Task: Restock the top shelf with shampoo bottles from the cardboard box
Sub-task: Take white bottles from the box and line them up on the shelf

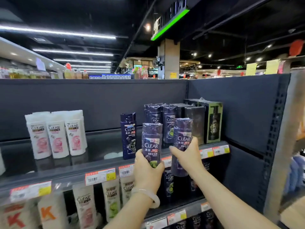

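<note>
Lifting two dark shampoo bottles toward the top shelf (99, 169): left hand (147, 171) is gripping one (151, 142), right hand (186, 154) the other (182, 146). Neither is seated yet. Dark stock (158, 114) is already standing behind; mid-shelf is looking bare. Cardboard box isn't in view.

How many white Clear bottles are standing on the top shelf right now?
3 in front: left white bottle, middle white bottle, right white bottle, side by side at the top shelf's left. More stand behind, partly hidden.
</note>
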A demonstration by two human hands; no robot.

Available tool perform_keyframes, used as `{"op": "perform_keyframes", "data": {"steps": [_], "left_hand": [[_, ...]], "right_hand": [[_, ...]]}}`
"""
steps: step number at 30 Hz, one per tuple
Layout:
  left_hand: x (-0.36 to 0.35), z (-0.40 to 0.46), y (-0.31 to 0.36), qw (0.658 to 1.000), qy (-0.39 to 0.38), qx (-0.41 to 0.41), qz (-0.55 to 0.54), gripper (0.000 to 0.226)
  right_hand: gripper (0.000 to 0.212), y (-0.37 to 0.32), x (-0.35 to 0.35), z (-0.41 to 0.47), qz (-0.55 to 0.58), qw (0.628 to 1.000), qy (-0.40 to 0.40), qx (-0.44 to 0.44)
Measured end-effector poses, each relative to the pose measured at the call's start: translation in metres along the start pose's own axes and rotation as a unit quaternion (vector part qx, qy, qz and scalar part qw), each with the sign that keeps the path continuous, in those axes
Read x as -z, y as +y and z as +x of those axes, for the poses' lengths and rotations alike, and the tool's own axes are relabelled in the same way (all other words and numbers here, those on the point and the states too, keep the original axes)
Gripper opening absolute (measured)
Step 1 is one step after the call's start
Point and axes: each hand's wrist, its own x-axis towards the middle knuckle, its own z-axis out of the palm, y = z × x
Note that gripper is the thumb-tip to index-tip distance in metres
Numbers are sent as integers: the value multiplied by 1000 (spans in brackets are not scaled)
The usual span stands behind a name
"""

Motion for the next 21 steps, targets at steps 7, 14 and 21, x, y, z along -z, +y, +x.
{"op": "perform_keyframes", "data": {"steps": [7, 14, 21], "left_hand": [[-29, 60, 13, 999, 32, -25, 18, 48], [-60, 110, 3, 999, 41, -23, 20, 51], [-79, 141, -10, 996, 74, -22, 32, 52]], "right_hand": [[50, 8, -1, 75, -5, 999, 13, 39], [50, 30, -18, 135, 8, 999, 26, 42], [48, 63, -41, 148, 7, 999, 32, 25]]}}
